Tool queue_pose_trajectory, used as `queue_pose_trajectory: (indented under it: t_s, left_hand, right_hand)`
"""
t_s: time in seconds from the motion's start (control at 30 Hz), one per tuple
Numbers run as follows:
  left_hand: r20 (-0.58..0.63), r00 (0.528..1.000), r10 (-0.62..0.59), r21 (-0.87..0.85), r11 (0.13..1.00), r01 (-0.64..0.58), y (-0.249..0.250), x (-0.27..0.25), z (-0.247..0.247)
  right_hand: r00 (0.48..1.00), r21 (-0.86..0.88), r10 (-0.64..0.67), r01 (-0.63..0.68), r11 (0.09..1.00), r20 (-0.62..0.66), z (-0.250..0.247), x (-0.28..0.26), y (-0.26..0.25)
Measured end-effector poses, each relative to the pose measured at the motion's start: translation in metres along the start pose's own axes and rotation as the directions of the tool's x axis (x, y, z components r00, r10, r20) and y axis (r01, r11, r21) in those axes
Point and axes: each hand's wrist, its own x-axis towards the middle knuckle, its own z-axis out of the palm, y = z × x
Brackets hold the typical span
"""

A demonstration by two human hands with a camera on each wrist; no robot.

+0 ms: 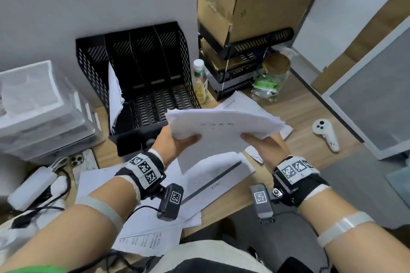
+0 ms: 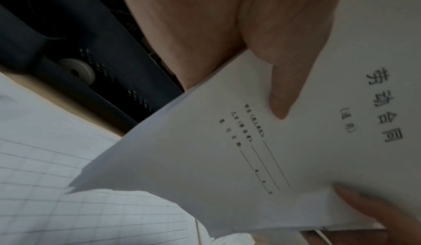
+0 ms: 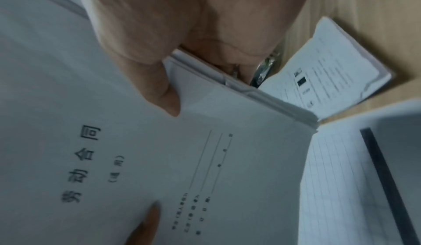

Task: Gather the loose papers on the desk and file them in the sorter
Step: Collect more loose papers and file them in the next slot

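**Stack in hand, sorter waiting, plenty left on the surface**

Both forearms fill the bottom of the head view, wrist cameras strapped on, and up ahead both hands hold one thick stack of papers in the air over the surface. Left hand pinches the near left edge, thumb on top, fingers underneath; right hand does the same on the near right edge. The wrist views confirm it: a thumb pressed on the printed cover sheet from each side.

Progress, as I judge it: roughly midway. The black mesh sorter stands against the wall just beyond the stack, and only its leftmost slot carries filed sheets; the other slots look open. Loose sheets lie under and behind the left wrist, a ruled page with a dark bar sits beneath the stack, and a small slip rests by the right hand. All of that is yet to be gathered.

Room to move: the path forward into the sorter is short and clear, though the dividers are narrow for an untidy stack with splayed far edges. On the right, a bottle stands touching the sorter's side, a glass jar beyond it, a white controller well apart.
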Motion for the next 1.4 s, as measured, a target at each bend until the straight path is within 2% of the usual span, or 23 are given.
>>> queue_pose_trajectory:
  t_s: [0.1, 0.2, 0.27, 0.33, 0.37, 0.4, 0.47, 0.53, 0.57, 0.63, 0.7, 0.77, 0.83, 0.9, 0.93, 1.0, 1.07, 1.17, 1.3, 1.4]
  left_hand:
    - [-0.02, 0.995, -0.096, 0.082, 0.992, 0.098, -0.021, -0.004, -0.004]
    - [-0.053, 0.991, -0.121, 0.242, 0.961, 0.13, -0.038, -0.005, -0.001]
    - [-0.075, 0.991, -0.112, 0.277, 0.952, 0.128, -0.038, -0.002, -0.001]
    - [-0.108, 0.99, -0.09, 0.273, 0.955, 0.116, -0.028, 0.0, -0.004]
    - [-0.135, 0.989, -0.067, 0.268, 0.958, 0.102, -0.021, 0.001, -0.006]
    - [-0.173, 0.984, -0.033, 0.267, 0.96, 0.079, -0.013, 0.001, -0.008]
    - [-0.263, 0.964, 0.036, 0.286, 0.957, 0.042, 0.006, 0.001, -0.013]
    - [-0.324, 0.935, 0.143, 0.374, 0.927, -0.012, 0.02, -0.001, -0.016]
    - [-0.308, 0.923, 0.231, 0.459, 0.886, -0.069, 0.024, -0.003, -0.015]
    - [-0.164, 0.912, 0.375, 0.647, 0.739, -0.187, 0.038, -0.011, -0.007]
    - [-0.076, 0.901, 0.427, 0.796, 0.57, -0.203, 0.05, -0.017, 0.001]
    - [-0.143, 0.87, 0.473, 0.792, 0.582, -0.186, 0.058, -0.019, 0.002]
    - [-0.149, 0.844, 0.516, 0.758, 0.608, -0.238, 0.059, -0.021, -0.002]
    - [-0.117, 0.881, 0.459, 0.755, 0.617, -0.222, 0.054, -0.022, -0.01]
    - [-0.115, 0.919, 0.377, 0.743, 0.646, -0.173, 0.05, -0.022, -0.012]
    - [-0.163, 0.954, 0.253, 0.698, 0.713, -0.07, 0.042, -0.019, -0.016]
    - [-0.256, 0.953, 0.162, 0.599, 0.8, 0.025, 0.031, -0.015, -0.02]
    - [-0.33, 0.943, 0.034, 0.445, 0.887, 0.123, 0.017, -0.011, -0.026]
    - [-0.378, 0.925, -0.037, 0.359, 0.915, 0.184, 0.013, 0.0, -0.038]
    - [-0.378, 0.917, -0.126, 0.374, 0.885, 0.276, 0.013, 0.02, -0.054]
  right_hand:
    - [0.995, 0.005, 0.059, -0.059, 0.998, 0.085, 0.014, -0.009, 0.01]
    - [0.984, -0.218, 0.019, 0.021, 0.976, 0.179, 0.018, -0.008, 0.022]
    - [0.99, -0.3, 0.054, -0.013, 0.954, 0.128, 0.018, -0.001, 0.028]
    - [0.989, -0.322, 0.145, -0.141, 0.936, -0.013, 0.018, 0.009, 0.036]
    - [0.984, -0.332, 0.168, -0.177, 0.926, -0.057, 0.019, 0.012, 0.036]
    - [0.985, -0.333, 0.167, -0.173, 0.927, -0.047, 0.022, 0.013, 0.033]
    - [0.98, -0.308, 0.143, -0.096, 0.947, 0.136, 0.032, 0.01, 0.017]
    - [0.924, -0.236, 0.093, -0.003, 0.972, 0.371, 0.049, 0.003, -0.01]
    - [0.895, -0.183, 0.032, 0.056, 0.981, 0.444, 0.06, -0.002, -0.027]
    - [0.873, -0.111, -0.119, 0.193, 0.975, 0.473, 0.083, -0.006, -0.06]
    - [0.86, -0.06, -0.237, 0.294, 0.954, 0.453, 0.102, -0.005, -0.092]
    - [0.871, -0.061, -0.272, 0.324, 0.944, 0.409, 0.113, 0.0, -0.118]
    - [0.893, -0.177, -0.198, 0.288, 0.941, 0.404, 0.12, 0.018, -0.133]
    - [0.914, -0.237, -0.085, 0.192, 0.952, 0.398, 0.121, 0.036, -0.143]
    - [0.915, -0.227, -0.065, 0.167, 0.96, 0.399, 0.121, 0.042, -0.146]
    - [0.883, -0.249, -0.11, 0.245, 0.937, 0.456, 0.12, 0.05, -0.155]
    - [0.837, -0.255, -0.162, 0.334, 0.907, 0.523, 0.123, 0.054, -0.164]
    - [0.799, -0.223, -0.167, 0.351, 0.909, 0.577, 0.135, 0.062, -0.178]
    - [0.791, -0.215, -0.115, 0.299, 0.93, 0.601, 0.161, 0.081, -0.189]
    - [0.819, -0.238, -0.077, 0.253, 0.938, 0.569, 0.184, 0.099, -0.191]
